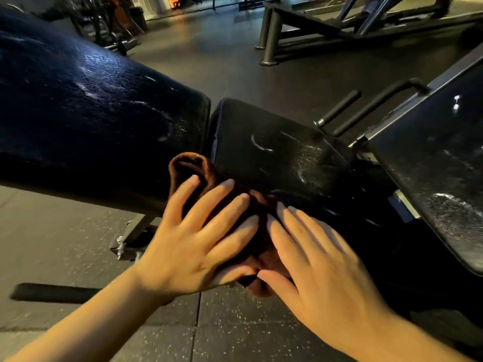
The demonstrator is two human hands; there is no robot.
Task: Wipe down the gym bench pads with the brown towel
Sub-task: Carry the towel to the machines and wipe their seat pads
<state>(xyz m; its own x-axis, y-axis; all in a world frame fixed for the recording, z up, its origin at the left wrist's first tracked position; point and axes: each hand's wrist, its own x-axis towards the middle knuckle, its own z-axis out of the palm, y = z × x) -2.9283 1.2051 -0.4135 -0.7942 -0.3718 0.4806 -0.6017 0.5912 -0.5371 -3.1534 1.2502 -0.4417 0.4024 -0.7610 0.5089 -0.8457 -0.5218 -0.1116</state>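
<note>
The brown towel [190,165] lies bunched on the near edge of the black seat pad [274,152], partly hanging over its side. My left hand [198,239] presses flat on the towel with fingers spread. My right hand [318,259] rests beside it, fingers together, over the towel's right part and the pad's edge. The long back pad [91,105] stretches to the left, glossy with wet streaks. White smears mark the seat pad too.
Another dark pad [439,163] on a metal frame stands at the right, with two black handles [366,108] behind the seat pad. A bench foot and bolts [128,244] sit on the speckled rubber floor [235,330]. A large machine frame [339,24] stands at the back.
</note>
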